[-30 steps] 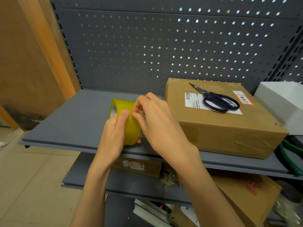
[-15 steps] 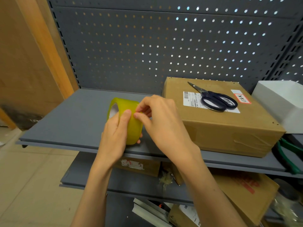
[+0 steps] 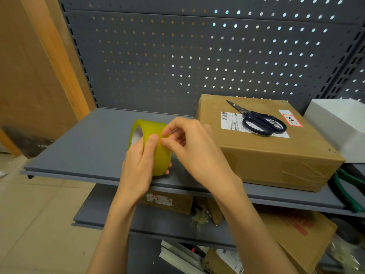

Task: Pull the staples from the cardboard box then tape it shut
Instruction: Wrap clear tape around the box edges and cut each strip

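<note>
A yellow tape roll (image 3: 158, 151) stands on edge above the grey shelf (image 3: 83, 147), left of the cardboard box (image 3: 272, 155). My left hand (image 3: 138, 165) grips the roll, thumb on its outer band. My right hand (image 3: 193, 147) is at the roll's top right, its thumb and forefinger pinching at the tape surface. The box lies closed on the shelf with a white shipping label and a red-bordered sticker on its top. Black-handled scissors (image 3: 258, 121) lie on the box's top.
A white box (image 3: 339, 127) sits right of the cardboard box. Green-handled pliers (image 3: 349, 186) lie at the shelf's right edge. A perforated grey back panel (image 3: 177, 56) rises behind. The lower shelf (image 3: 122, 212) holds more cardboard boxes (image 3: 300, 238) and scraps.
Both hands and the roll stay in nearly the same place. My right fingers have shifted slightly on the roll's surface, picking at the tape.
</note>
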